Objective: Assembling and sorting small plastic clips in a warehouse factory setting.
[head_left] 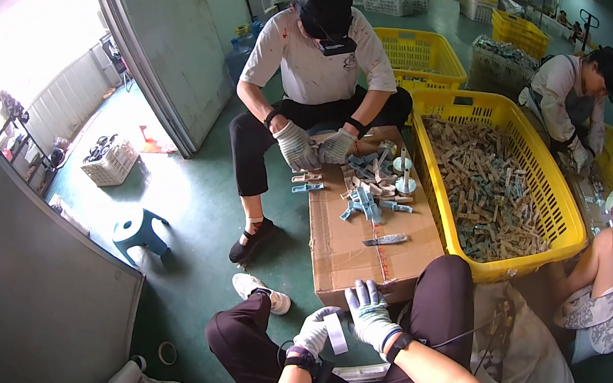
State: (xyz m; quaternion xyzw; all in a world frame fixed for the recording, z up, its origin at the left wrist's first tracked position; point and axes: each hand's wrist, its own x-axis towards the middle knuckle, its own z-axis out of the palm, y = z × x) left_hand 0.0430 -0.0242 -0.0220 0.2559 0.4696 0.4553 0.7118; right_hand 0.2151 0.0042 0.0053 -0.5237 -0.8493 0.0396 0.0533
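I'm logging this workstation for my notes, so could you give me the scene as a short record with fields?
Left hand: gloved, holding a white strip
Right hand: gloved, fingers extended, at the near edge of the box
Work surface: cardboard box
On box: blue and beige clips, mostly in a loose pile
Right of box: yellow crate filled with many more clips
Across box: a co-worker's gloved hands, close together
Floor, left: blue stool

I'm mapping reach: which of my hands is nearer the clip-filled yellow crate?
Right. The right hand is left of the yellow crate, by the cardboard box; the left hand, holding a white strip, is farther left.
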